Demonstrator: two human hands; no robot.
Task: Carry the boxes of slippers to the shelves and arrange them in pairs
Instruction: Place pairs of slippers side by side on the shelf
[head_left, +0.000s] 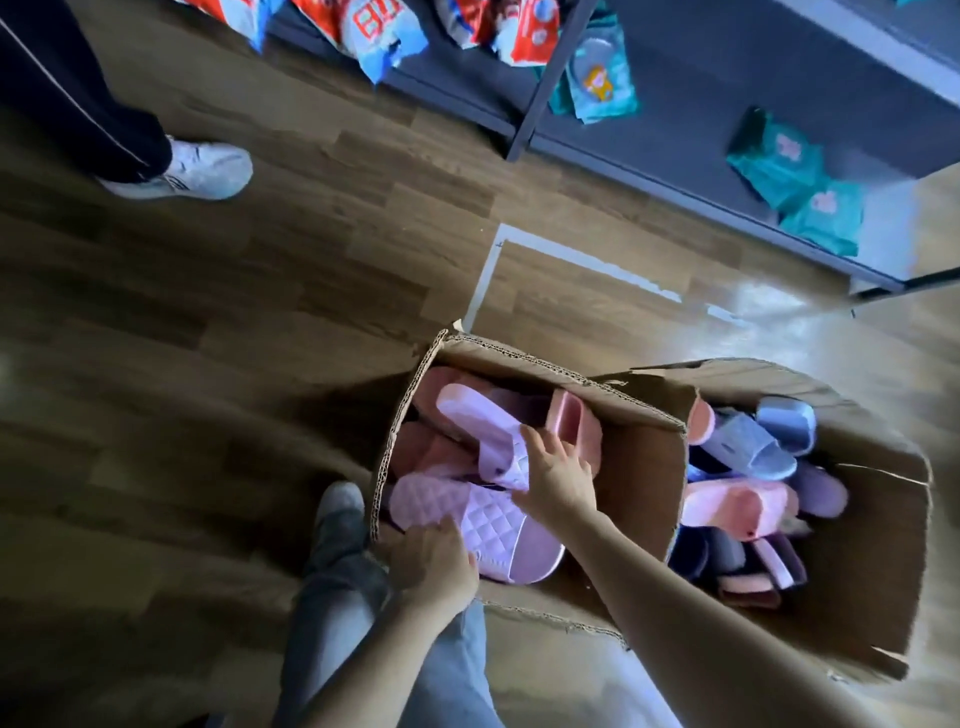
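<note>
Two open cardboard boxes stand on the wooden floor. The left box (631, 483) holds pink and lilac slippers. My left hand (434, 566) grips the quilted lilac slipper (483, 525) at the box's near edge. My right hand (558, 475) reaches into the same box, and its fingers rest on a smooth lilac slipper (483, 421) beside a pink slipper (574, 421). The right box (872, 551) is filled with several blue, pink, purple and dark slippers (748, 441).
A dark shelf (691, 78) runs along the top right, bearing red-and-blue packets (374, 26) and teal packets (795, 176). Another person's leg and white sneaker (202, 171) stand at the top left. My own leg and shoe (337, 514) are left of the box.
</note>
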